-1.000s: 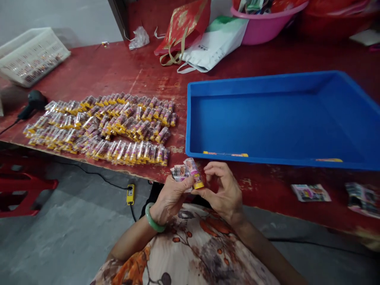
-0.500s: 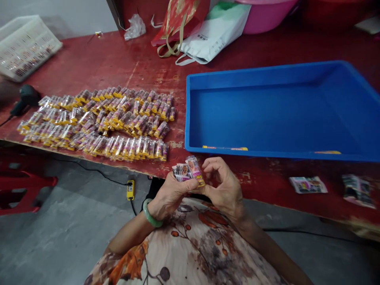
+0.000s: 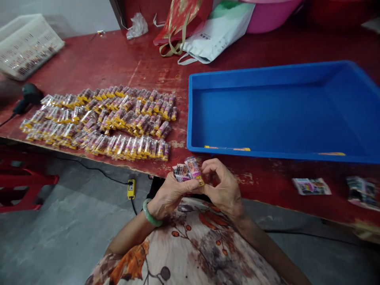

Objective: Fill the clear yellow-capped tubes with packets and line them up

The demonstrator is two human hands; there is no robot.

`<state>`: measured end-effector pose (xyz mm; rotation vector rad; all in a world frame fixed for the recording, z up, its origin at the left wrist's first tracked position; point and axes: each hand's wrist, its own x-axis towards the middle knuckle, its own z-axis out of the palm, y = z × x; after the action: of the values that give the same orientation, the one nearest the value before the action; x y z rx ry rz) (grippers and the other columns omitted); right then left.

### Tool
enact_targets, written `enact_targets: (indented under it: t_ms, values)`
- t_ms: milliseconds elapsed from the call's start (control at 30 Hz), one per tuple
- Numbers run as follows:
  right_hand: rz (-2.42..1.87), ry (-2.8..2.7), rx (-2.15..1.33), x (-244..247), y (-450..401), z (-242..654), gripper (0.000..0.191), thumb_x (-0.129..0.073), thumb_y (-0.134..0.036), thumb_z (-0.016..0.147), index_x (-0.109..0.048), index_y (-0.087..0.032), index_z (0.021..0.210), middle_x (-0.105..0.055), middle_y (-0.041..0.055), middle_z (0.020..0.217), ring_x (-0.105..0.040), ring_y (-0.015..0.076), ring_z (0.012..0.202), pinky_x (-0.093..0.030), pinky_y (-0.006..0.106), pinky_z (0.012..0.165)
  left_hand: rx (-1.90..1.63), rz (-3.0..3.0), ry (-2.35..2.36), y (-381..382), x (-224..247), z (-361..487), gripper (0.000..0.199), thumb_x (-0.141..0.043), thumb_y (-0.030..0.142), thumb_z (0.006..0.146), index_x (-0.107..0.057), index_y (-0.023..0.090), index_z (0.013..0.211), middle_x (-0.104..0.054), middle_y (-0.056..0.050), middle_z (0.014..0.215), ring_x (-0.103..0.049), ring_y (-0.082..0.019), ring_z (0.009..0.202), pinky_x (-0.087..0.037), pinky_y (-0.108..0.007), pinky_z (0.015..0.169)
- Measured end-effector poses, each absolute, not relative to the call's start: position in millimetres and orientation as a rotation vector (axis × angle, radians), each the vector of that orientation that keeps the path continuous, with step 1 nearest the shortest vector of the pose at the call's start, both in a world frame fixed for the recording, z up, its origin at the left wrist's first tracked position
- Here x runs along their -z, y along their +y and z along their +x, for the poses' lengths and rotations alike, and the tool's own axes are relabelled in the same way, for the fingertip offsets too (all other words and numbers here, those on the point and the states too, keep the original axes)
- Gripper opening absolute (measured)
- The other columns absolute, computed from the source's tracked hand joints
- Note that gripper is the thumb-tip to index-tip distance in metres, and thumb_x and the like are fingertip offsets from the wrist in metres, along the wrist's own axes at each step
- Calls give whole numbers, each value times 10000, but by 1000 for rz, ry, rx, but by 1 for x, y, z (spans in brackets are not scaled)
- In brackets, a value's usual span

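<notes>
Just beyond the table's front edge, my left hand, with a green bangle at the wrist, holds a small printed packet and a tube-shaped package with a yellow end. The tube leans across the packet. My right hand has its thumb and fingers curled at the right side of the tube, touching its lower end. To the left, several rows of similar clear-wrapped tubes lie on the red table.
A large blue tray with a few yellow-orange strips at its near wall sits right of centre. Printed packets lie in front. Further off are a white basket, a black tool, bags and a pink basin.
The tube in my hands has tilted slightly to the left. The table and the things on it have shifted slightly right in the view.
</notes>
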<state>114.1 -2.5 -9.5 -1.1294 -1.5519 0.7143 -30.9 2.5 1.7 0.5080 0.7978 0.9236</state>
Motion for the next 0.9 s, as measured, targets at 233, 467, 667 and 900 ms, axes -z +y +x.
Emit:
enact_targets:
  t_ms: [233,467,667,900]
  values:
    - [-1181,-1582,-757,16,-2,113,279,-747,-343,736,-504,-207,755,-534,5,803,-500,140,691,-400,257,583,-917,578,746,2,2,-38,355,-862,212,594,-671,124,880,-631,-23,798,-564,-117,698,-468,-252,686]
    - [-1218,-1738,-778,8,5,123,519,-834,-390,617,-599,-203,1041,-615,52,959,-547,159,727,-475,278,615,-958,671,746,7,6,-46,409,-877,244,551,-696,130,900,-669,-31,811,-580,-138,694,-468,-271,693]
    - [-1183,-1721,-923,-16,31,118,380,-689,-412,784,-647,-209,1103,-654,49,909,-570,133,643,-513,263,600,-904,755,741,7,3,-62,418,-898,286,497,-702,112,822,-645,-23,712,-551,-125,614,-476,-271,643]
    - [-1197,-1847,-1167,-43,65,61,225,-746,-378,690,-721,-195,819,-674,29,687,-594,157,587,-481,252,524,-1043,675,732,12,8,-96,397,-902,278,487,-702,100,780,-662,-33,686,-582,-116,586,-512,-239,611]
